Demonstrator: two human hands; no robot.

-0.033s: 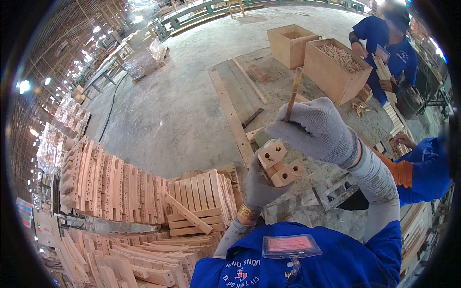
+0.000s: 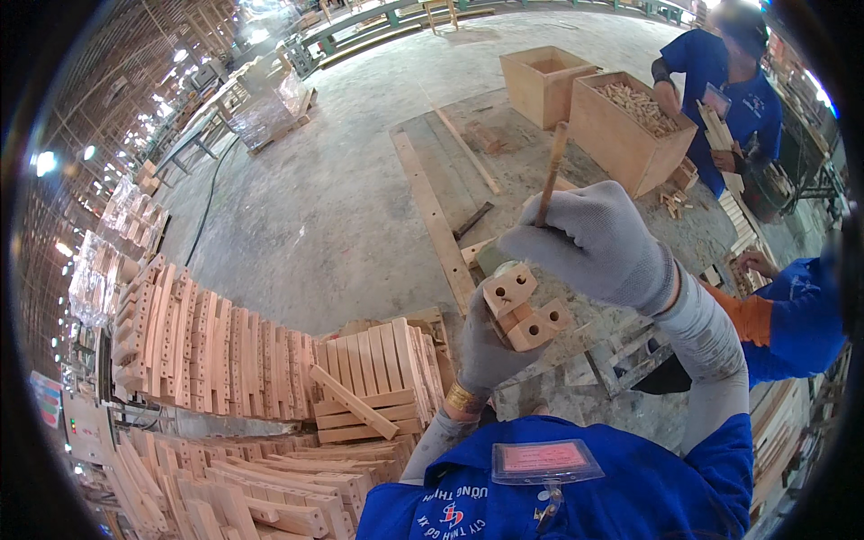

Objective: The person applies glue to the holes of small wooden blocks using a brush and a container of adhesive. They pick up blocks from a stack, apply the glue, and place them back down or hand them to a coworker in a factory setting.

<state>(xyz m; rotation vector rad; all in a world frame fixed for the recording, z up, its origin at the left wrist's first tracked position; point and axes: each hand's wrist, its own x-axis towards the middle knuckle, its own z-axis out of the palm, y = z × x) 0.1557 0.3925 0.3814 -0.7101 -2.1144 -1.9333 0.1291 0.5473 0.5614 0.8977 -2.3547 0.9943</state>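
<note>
My left hand (image 2: 493, 351), in a grey knit glove, is closed around a bundle of wooden parts (image 2: 531, 328) whose drilled end faces show several round holes. Just above it, my gloved right hand (image 2: 589, 243) grips a thin wooden stick (image 2: 553, 166) that points upward out of the fist. The stick's lower end is hidden by the hand. Partly covered behind the wooden parts is a pale greenish object (image 2: 493, 259); its kind cannot be made out.
Stacked drilled wooden slats (image 2: 216, 351) fill the left, beside a pile of plain slats (image 2: 369, 360). On the floor lie a long plank (image 2: 427, 207) and a hammer (image 2: 474, 220). A plywood box (image 2: 621, 135) holds dowels. Co-workers (image 2: 733, 99) are at the right.
A co-worker's hand at the far right has moved down toward the dowels in the plywood box. My own hands look almost unmoved.
</note>
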